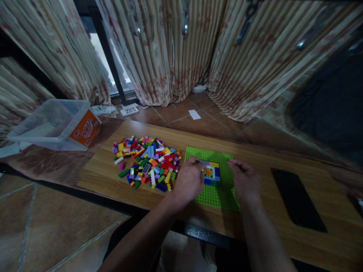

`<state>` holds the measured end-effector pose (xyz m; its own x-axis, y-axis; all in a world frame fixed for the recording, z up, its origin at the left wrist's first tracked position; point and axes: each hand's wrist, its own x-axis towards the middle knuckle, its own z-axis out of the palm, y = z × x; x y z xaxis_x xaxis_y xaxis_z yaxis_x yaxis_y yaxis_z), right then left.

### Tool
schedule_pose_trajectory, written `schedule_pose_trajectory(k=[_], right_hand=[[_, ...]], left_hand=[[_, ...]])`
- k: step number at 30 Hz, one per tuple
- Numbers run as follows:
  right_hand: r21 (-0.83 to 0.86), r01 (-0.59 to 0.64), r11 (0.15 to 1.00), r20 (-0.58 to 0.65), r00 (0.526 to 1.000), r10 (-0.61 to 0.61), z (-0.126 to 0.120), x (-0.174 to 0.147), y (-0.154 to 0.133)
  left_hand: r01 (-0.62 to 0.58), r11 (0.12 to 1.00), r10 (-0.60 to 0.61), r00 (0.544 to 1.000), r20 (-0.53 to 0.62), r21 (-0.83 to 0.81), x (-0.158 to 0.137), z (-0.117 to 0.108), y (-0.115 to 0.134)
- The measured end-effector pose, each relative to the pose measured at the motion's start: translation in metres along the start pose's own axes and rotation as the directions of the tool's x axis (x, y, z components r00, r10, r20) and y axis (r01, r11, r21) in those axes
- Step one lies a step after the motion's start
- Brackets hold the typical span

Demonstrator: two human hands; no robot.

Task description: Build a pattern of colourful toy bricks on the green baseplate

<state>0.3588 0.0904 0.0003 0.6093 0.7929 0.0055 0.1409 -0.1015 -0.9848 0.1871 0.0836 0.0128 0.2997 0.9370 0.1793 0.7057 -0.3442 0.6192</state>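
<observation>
A green studded baseplate (218, 200) lies on the wooden table. On it sits a low square of toy bricks (217, 172) in blue, white, yellow and other colours. My left hand (189, 177) reaches over the plate's left side, its fingers closed at the square's left edge. They hide whatever is between them. At the plate's right edge is my right hand (245, 179), with its fingers curled together over the green studs. Whether it grips the edge or a small piece is not visible. A loose pile of mixed bricks (150, 160) spreads just left of my left hand.
A clear plastic bin (53, 139) with an orange label stands at the table's left end. To the right lies a flat black rectangular object (299, 200). Striped curtains (170, 56) hang beyond the table, and a white paper (194, 114) lies on the tiled floor.
</observation>
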Motion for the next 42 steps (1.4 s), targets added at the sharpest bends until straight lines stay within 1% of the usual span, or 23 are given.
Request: schedule_pose_trajectory(k=[3, 6, 8, 10, 11, 14, 16, 18, 20, 21, 23, 26, 30, 32, 34, 37, 40, 42], right_hand=[[0.034, 0.005, 0.999, 0.005, 1.000, -0.005, 0.001, -0.001, 0.000], [0.046, 0.034, 0.998, 0.002, 0.999, -0.034, 0.002, -0.002, -0.001], [0.011, 0.084, 0.996, -0.008, 0.996, -0.084, 0.003, -0.004, -0.003], [-0.069, 0.185, 0.980, -0.007, 0.982, -0.186, 0.004, -0.009, -0.006], [-0.113, 0.251, 0.961, 0.008, 0.968, -0.252, 0.005, -0.012, -0.008], [-0.179, 0.434, 0.883, 0.118, 0.901, -0.419, 0.010, -0.025, -0.013], [-0.175, 0.524, 0.833, 0.215, 0.847, -0.487, 0.014, -0.036, -0.016], [-0.144, 0.599, 0.788, 0.317, 0.782, -0.537, 0.020, -0.047, -0.018], [-0.090, 0.655, 0.750, 0.410, 0.711, -0.572, 0.026, -0.058, -0.020], [-0.065, 0.678, 0.732, 0.448, 0.675, -0.586, 0.029, -0.063, -0.020], [-0.032, 0.721, 0.692, 0.521, 0.603, -0.604, 0.035, -0.073, -0.019], [-0.013, 0.775, 0.632, 0.625, 0.500, -0.600, 0.041, -0.085, -0.016], [-0.003, 0.813, 0.582, 0.719, 0.406, -0.564, 0.046, -0.095, -0.011], [0.002, 0.824, 0.566, 0.757, 0.369, -0.540, 0.047, -0.098, -0.010], [-0.009, 0.836, 0.549, 0.783, 0.347, -0.516, 0.048, -0.101, -0.010], [-0.039, 0.852, 0.522, 0.798, 0.341, -0.497, 0.049, -0.105, -0.010], [-0.056, 0.867, 0.494, 0.793, 0.339, -0.505, 0.052, -0.109, -0.009], [-0.062, 0.869, 0.491, 0.786, 0.346, -0.513, 0.054, -0.111, -0.007]], left_hand=[[0.015, 0.993, -0.026, 0.996, -0.087, -0.118, 0.004, -0.007, -0.001], [0.033, 0.968, -0.088, 0.973, -0.213, -0.249, 0.009, -0.020, -0.008], [0.044, 0.947, -0.144, 0.943, -0.299, -0.318, 0.013, -0.029, -0.017], [0.054, 0.922, -0.210, 0.901, -0.380, -0.383, 0.017, -0.039, -0.027], [0.062, 0.904, -0.252, 0.876, -0.411, -0.423, 0.019, -0.044, -0.033], [0.070, 0.809, -0.396, 0.798, -0.454, -0.583, 0.024, -0.058, -0.048], [0.036, 0.722, -0.477, 0.750, -0.458, -0.691, 0.025, -0.066, -0.056], [-0.004, 0.638, -0.535, 0.716, -0.448, -0.770, 0.025, -0.074, -0.062], [-0.013, 0.583, -0.570, 0.706, -0.420, -0.813, 0.023, -0.080, -0.066], [-0.007, 0.569, -0.579, 0.707, -0.407, -0.822, 0.022, -0.082, -0.067], [0.007, 0.560, -0.588, 0.707, -0.392, -0.829, 0.020, -0.085, -0.069], [0.015, 0.555, -0.600, 0.700, -0.388, -0.831, 0.018, -0.089, -0.070], [-0.014, 0.555, -0.593, 0.694, -0.408, -0.832, 0.016, -0.094, -0.073], [-0.036, 0.542, -0.595, 0.689, -0.414, -0.840, 0.015, -0.097, -0.074], [-0.040, 0.516, -0.618, 0.674, -0.404, -0.856, 0.013, -0.100, -0.075], [-0.021, 0.482, -0.660, 0.649, -0.378, -0.876, 0.012, -0.101, -0.075], [-0.018, 0.465, -0.671, 0.646, -0.365, -0.885, 0.012, -0.102, -0.074], [-0.023, 0.461, -0.673, 0.643, -0.366, -0.887, 0.011, -0.104, -0.074]])
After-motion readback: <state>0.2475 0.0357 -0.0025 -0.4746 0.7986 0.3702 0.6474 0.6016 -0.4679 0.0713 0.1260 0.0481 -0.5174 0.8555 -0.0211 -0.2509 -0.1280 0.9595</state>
